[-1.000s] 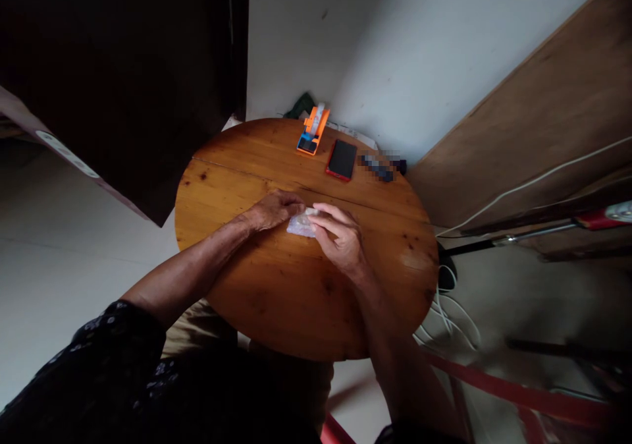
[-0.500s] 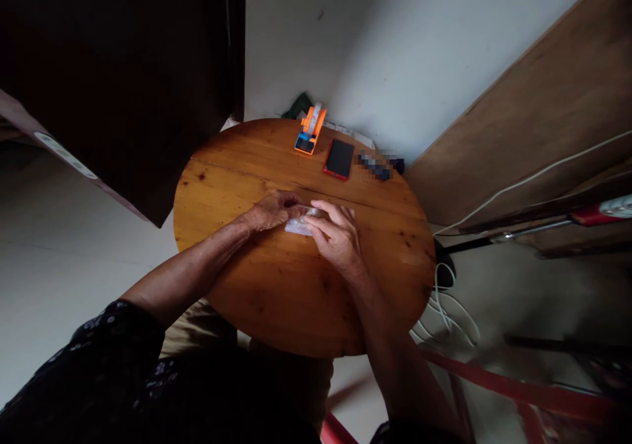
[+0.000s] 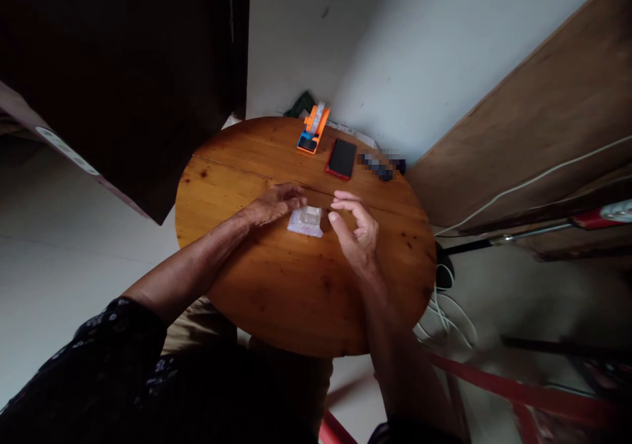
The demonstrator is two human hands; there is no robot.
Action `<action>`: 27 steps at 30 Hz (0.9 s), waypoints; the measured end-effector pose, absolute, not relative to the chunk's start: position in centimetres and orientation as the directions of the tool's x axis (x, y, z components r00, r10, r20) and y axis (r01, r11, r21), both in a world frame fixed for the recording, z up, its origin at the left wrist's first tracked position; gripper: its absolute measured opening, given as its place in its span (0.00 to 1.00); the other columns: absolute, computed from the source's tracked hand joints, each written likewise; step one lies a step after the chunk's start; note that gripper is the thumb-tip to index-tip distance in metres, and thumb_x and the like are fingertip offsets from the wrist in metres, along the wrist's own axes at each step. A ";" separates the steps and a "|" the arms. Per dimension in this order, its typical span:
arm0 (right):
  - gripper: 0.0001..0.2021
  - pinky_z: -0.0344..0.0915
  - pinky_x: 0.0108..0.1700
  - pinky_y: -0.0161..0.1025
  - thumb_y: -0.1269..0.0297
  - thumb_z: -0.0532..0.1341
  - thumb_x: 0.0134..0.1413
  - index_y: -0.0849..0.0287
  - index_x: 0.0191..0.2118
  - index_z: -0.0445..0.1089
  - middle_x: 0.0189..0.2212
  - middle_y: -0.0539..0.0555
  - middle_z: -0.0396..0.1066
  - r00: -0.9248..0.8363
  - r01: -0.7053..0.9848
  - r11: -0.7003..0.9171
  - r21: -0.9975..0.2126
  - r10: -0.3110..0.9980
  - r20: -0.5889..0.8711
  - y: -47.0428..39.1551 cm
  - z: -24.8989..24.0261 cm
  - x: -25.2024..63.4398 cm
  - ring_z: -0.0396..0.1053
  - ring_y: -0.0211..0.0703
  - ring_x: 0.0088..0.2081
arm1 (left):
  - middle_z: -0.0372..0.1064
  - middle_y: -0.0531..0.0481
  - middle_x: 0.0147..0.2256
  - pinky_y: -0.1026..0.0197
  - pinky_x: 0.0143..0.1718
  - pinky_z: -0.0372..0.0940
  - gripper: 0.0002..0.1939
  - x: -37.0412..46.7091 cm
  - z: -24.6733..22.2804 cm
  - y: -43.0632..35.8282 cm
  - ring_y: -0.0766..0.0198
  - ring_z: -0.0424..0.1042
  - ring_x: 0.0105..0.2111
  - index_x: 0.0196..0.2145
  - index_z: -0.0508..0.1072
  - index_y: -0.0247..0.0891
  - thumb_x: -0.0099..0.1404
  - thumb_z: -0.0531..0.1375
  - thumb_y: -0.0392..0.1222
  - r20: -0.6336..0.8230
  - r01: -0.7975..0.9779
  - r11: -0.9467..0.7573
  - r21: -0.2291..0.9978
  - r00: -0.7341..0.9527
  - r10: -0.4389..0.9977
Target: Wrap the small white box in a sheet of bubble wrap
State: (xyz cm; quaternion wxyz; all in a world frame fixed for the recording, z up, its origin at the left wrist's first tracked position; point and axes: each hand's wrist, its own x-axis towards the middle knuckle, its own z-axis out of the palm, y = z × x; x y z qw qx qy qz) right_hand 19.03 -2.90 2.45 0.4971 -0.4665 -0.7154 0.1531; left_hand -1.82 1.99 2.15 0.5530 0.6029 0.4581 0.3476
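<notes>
A small clear plastic packet (image 3: 306,222), pale and slightly purple, lies flat on the round wooden table (image 3: 276,286). Just left of it is my left hand (image 3: 278,205), its fingers bent towards the packet's upper left corner; they look apart and hold nothing I can make out. To the packet's right my right hand (image 3: 356,230) hovers with thumb and fingers spread and nothing between them. What the packet contains is too small to tell.
An orange and blue tape dispenser (image 3: 313,130) stands at the table's far side. Right of it lie a red-edged phone (image 3: 342,159) and a dark, blurred object (image 3: 376,165). A white cable (image 3: 447,312) loops on the floor at the right.
My right hand has let go of the packet and moved right, its fingers opening. My left hand has drawn slightly back from it. The packet now shows whole on the table.
</notes>
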 end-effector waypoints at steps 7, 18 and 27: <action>0.09 0.65 0.57 0.53 0.59 0.61 0.59 0.54 0.44 0.72 0.55 0.58 0.72 -0.012 0.425 0.410 -0.807 0.894 0.448 -2.9 2.3 19.4 0.70 0.53 0.56 | 0.72 0.48 0.36 0.65 0.33 0.61 0.11 -2.6 2.2 2.5 0.69 0.66 0.29 0.44 0.73 0.33 0.64 0.61 0.37 -0.123 0.089 0.104 0.991 0.253 0.959; 0.34 0.59 0.66 0.60 0.58 0.66 0.52 0.48 0.64 0.61 0.65 0.57 0.64 -0.280 0.502 0.404 -0.765 0.913 0.298 -2.7 1.6 19.3 0.63 0.57 0.64 | 0.72 0.50 0.33 0.65 0.30 0.60 0.15 -2.3 1.5 2.3 0.71 0.65 0.26 0.46 0.72 0.33 0.62 0.66 0.37 -0.151 0.031 0.151 0.988 0.370 0.917; 0.30 0.66 0.60 0.58 0.58 0.68 0.51 0.52 0.61 0.65 0.53 0.58 0.74 -0.241 0.494 0.450 -0.744 0.893 0.380 -2.2 -0.1 18.5 0.72 0.55 0.54 | 0.70 0.49 0.38 0.66 0.32 0.63 0.21 -1.3 1.0 2.0 0.71 0.69 0.30 0.50 0.71 0.32 0.60 0.68 0.33 -0.064 -0.087 0.109 0.990 0.409 0.910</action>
